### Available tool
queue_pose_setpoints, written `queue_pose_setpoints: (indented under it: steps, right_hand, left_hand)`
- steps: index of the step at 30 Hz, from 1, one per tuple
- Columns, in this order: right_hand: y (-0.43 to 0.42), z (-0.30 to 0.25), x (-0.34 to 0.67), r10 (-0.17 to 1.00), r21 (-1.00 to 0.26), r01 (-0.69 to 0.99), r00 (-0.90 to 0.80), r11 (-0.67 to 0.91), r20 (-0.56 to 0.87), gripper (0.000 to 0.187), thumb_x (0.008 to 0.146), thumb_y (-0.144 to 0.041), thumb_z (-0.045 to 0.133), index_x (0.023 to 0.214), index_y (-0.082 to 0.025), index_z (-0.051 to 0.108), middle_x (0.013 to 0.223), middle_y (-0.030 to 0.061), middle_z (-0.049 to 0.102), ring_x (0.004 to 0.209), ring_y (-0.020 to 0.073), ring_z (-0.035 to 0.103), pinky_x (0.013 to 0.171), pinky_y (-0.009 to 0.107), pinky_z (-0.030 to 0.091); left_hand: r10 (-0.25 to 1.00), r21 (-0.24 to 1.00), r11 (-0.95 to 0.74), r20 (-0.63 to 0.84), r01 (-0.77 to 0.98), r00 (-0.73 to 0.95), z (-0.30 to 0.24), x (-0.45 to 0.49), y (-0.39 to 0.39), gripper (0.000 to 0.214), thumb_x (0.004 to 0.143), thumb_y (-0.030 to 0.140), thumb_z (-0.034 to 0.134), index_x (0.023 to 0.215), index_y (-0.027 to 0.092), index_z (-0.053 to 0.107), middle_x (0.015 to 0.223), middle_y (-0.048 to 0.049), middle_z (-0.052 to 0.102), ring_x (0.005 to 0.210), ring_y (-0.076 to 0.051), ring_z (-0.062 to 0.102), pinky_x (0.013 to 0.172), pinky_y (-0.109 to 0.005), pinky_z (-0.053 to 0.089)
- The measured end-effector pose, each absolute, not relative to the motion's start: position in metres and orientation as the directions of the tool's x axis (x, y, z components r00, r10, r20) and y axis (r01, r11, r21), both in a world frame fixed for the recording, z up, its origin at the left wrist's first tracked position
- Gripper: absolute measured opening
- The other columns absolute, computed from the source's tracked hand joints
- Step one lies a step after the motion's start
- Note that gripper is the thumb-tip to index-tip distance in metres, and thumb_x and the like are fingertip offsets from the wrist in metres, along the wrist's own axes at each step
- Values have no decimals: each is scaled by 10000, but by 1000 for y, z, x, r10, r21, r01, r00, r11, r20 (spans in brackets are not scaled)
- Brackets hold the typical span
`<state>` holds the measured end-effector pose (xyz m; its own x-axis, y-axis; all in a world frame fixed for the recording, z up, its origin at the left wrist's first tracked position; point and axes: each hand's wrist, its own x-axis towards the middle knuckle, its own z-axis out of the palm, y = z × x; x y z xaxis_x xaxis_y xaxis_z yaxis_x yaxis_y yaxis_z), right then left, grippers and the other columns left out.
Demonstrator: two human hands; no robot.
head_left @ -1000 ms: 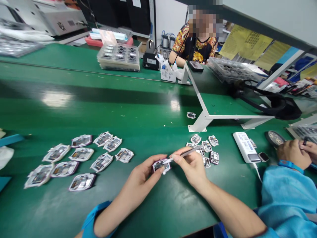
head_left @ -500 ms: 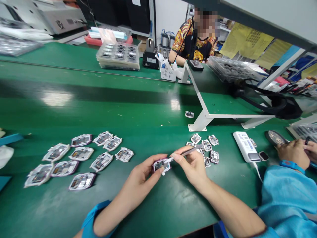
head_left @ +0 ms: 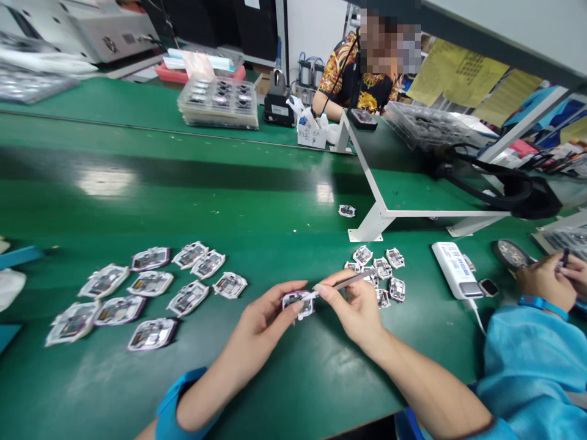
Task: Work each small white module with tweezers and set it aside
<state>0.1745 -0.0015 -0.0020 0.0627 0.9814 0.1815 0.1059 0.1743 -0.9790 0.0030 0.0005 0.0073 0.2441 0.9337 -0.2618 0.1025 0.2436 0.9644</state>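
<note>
My left hand point(head_left: 257, 324) grips a small smartwatch housing point(head_left: 298, 304), a white and purple frame with a circuit board inside, by its edges. My right hand point(head_left: 360, 308) pinches slim grey tweezers point(head_left: 346, 282), and their white tip rests at the housing's upper right edge. The exact contact at the tip is too small to make out. To the left lie several similar open watch housings point(head_left: 151, 285) with their boards facing up. Beyond my right hand sits a cluster of smaller watch modules point(head_left: 382, 267), partly hidden by my fingers and the tweezers.
One module point(head_left: 347, 211) lies beside the leg of a white-framed stand point(head_left: 367, 226). A white power bank point(head_left: 454, 272) with a cable is at the right. There a co-worker's hands point(head_left: 545, 284) hold a small dark part. Stacked clear trays point(head_left: 220, 107) stand at the back.
My left hand and the housing have shifted very slightly left, with the tweezers staying at the housing. The lone module near the stand's leg has slid a little left.
</note>
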Motion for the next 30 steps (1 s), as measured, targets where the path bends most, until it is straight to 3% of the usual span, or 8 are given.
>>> queue_pose_setpoints:
  steps: [10, 16, 20, 30]
  right_hand:
    - [-5, -4, 170, 983, -975, 161, 76, 151, 165, 93, 841, -277, 699, 812, -189, 704, 750, 25, 736, 705, 174, 695, 664, 282, 529]
    - [-6, 1, 173, 950, -926, 229, 19, 299, 311, 34, 846, -215, 699, 820, -199, 715, 798, 47, 757, 772, 202, 705, 752, 344, 538]
    - [-3, 1, 175, 936, -925, 182, 55, 334, 349, 11, 830, -195, 713, 833, -205, 707, 841, 55, 738, 821, 211, 695, 789, 365, 531]
    - [-2, -4, 171, 978, -975, 70, 1, 209, 209, 52, 790, -236, 739, 785, -205, 698, 774, 30, 709, 735, 190, 672, 706, 328, 525]
  left_hand:
    - [963, 970, 210, -227, 121, 145, -8, 8, -3, 343, 817, 447, 602, 998, 164, 676, 653, 21, 590, 576, -142, 473, 533, -251, 370]
    - [955, 967, 252, -256, 50, 152, -5, 9, -2, 353, 792, 442, 636, 1001, 161, 685, 640, 30, 572, 589, -141, 491, 561, -254, 387]
    - [934, 945, 326, -320, -15, 157, -5, 7, -3, 387, 819, 448, 613, 1061, 155, 688, 664, 10, 604, 626, -151, 498, 581, -257, 390]
    - [893, 898, 423, -392, -118, 219, -2, 8, -2, 379, 807, 453, 639, 998, 133, 708, 683, -2, 615, 605, -140, 484, 547, -250, 354]
